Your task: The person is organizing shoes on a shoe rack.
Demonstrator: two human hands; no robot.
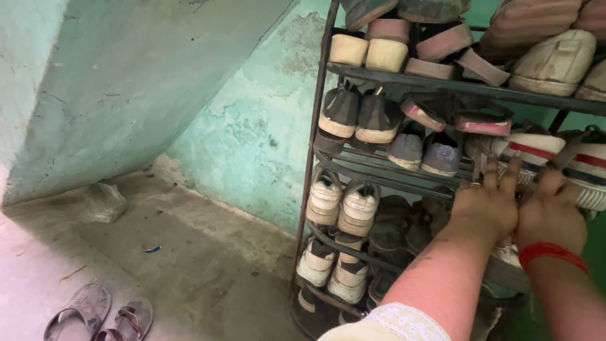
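Both hands, left hand (pixel 486 205) and right hand (pixel 550 211), are gripping a white striped sneaker (pixel 536 148) on the dark metal-rod shoe rack (pixel 314 136); bare concrete floor (pixel 189 265) is lying open leftward.

Left hand (pixel 486 205) and right hand (pixel 549 211) cover whatever lies under their palms on the shoe rack (pixel 404 79), grip unclear; top-shelf shoes (pixel 404 9) cut by upper edge, striped sneaker (pixel 590 167) by right edge, sandals (pixel 101 314) by bottom edge, lowest shelf lost in shadow.
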